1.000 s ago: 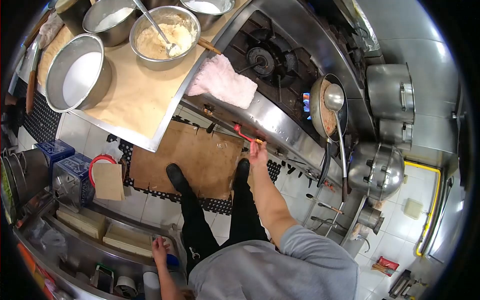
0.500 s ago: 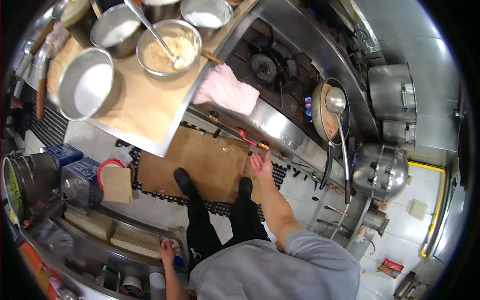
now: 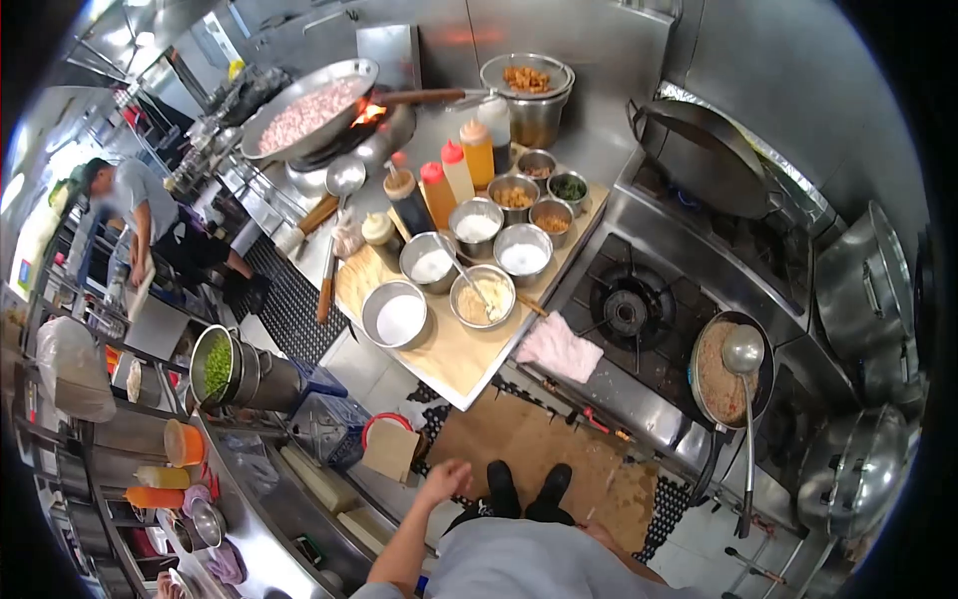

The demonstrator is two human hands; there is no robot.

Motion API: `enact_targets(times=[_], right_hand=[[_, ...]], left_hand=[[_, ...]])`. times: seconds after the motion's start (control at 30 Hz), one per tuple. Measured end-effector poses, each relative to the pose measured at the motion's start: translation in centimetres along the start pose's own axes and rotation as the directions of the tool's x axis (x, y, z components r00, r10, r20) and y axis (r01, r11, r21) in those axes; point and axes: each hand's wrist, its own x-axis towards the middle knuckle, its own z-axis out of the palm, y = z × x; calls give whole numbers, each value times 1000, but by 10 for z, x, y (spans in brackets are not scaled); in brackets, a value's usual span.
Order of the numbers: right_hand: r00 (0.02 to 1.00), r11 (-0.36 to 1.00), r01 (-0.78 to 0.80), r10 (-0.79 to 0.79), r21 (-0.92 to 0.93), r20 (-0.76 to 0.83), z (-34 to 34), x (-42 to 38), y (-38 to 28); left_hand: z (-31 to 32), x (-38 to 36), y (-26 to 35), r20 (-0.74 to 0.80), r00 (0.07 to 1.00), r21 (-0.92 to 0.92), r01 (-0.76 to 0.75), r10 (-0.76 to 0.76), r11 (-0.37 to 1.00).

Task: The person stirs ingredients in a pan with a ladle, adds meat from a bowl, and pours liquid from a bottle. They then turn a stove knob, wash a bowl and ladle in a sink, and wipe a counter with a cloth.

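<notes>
My left hand [image 3: 446,481] hangs in front of my body at the left, its fingers curled in and nothing visible in them. Of my right hand [image 3: 599,531] only a sliver of skin shows beside my shirt; its fingers are mostly hidden. Farther right, a frying pan [image 3: 703,406] of browned minced meat [image 3: 720,371] sits on the stove, a ladle [image 3: 742,349] resting in it. A pink towel [image 3: 559,347] lies over the stove's front edge. Metal bowls, one a bowl of pale paste with a spoon [image 3: 483,298], stand on the counter ahead.
A wok [image 3: 261,135] of pinkish meat pieces sits over flame at the back. Squeeze bottles [image 3: 439,195] stand behind the bowls. A large wok [image 3: 704,150] is on the rear right burner. A co-worker [image 3: 150,220] stands far left. A pot [image 3: 264,374] is at the left.
The view has lifted, bringing the rear counter, wok and co-worker into sight. My left hand has come forward from the lower counter; my right hand has drawn back from the stove knobs.
</notes>
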Motion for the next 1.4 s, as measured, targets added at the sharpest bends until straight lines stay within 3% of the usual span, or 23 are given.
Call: enact_targets(times=[0.07, 0.1, 0.2, 0.27, 0.4, 0.47, 0.5, 0.53, 0.57, 0.63, 0.67, 0.73, 0.87, 0.93, 1.03, 1.1, 1.2, 1.23, 1.27, 1.3, 1.33, 1.37, 1.4], right_hand=[[992, 992, 123, -124, 28, 29, -20, 23, -1], [991, 991, 131, -131, 27, 29, -28, 22, -7], [963, 937, 238, -193, 257, -191, -61, 1, -87], [929, 882, 354, -294, 311, -225, -102, -40, -148], [833, 653, 533, -295, 537, -468, -170, -118, -223], [699, 671, 585, -133, 456, -702, -210, -154, -202], [536, 884, 355, 73, 303, -841, -233, -202, -233], [539, 803, 277, 324, 527, -778, -250, -205, -193], [135, 932, 361, -35, 16, -990, -252, -201, -125], [108, 968, -142, 223, 207, -969, -270, -213, -4], [98, 964, -157, 232, 215, -968, -269, -218, -5], [202, 843, -463, 400, 273, -894, -270, -222, 0], [355, 906, -387, 319, 172, -879, -267, -206, 31], [298, 905, -316, 379, 284, -876, -271, -196, 75], [402, 869, -467, 372, 162, -837, -264, -191, 151], [556, 846, -208, 515, 490, -652, -284, -201, 44], [723, 965, -205, 264, 167, -639, -296, -216, -8], [731, 905, -222, 400, 362, -553, -302, -227, -66], [802, 911, -110, 317, 397, -506, -293, -212, -5], [839, 808, 47, 287, 588, -462, -288, -208, -13], [843, 706, 60, 343, 706, -415, -291, -217, -49], [844, 636, 207, 269, 744, -465, -289, -216, -51], [842, 433, 367, 221, 823, -492, -289, -219, -77]], left_hand=[[7, -3, 123, 25, 981, -155, -187, 193, 970], [-1, 3, 170, 66, 964, -34, -256, 257, 966], [-7, 32, 304, -200, 831, -143, -550, 520, 823], [-30, 76, 385, -278, 580, 277, -715, 766, 642], [-92, 186, 504, -274, 308, 862, -342, 911, 375], [-115, 234, 538, -301, 439, 923, -90, 847, 375], [-121, 251, 554, -284, 567, 940, 6, 773, 341], [-123, 263, 570, -261, 559, 945, -17, 787, 325], [-124, 273, 579, -252, 684, 956, 68, 685, 284], [-124, 288, 590, -232, 801, 968, 134, 552, 213], [-123, 290, 594, -238, 853, 961, 138, 466, 239], [-126, 301, 593, -236, 900, 953, 141, 366, 267], [-141, 327, 582, -171, 904, 959, 61, 392, 278], [-148, 330, 577, -149, 886, 962, 27, 440, 271], [-155, 305, 582, -218, 838, 942, 47, 501, 331], [-153, 250, 601, -192, 739, 874, -169, 645, 455], [-180, 214, 612, -237, 591, 861, -240, 771, 449], [-178, 186, 616, -313, 508, 856, -216, 803, 470], [-177, 159, 621, -298, 470, 864, -237, 831, 444], [-212, 178, 622, -158, 485, 755, -502, 860, 422], [-193, 131, 632, -130, 526, 685, -566, 841, 460], [-193, 107, 637, -230, 363, 841, -393, 903, 372], [-205, 97, 636, -155, 320, 656, -674, 935, 340]])
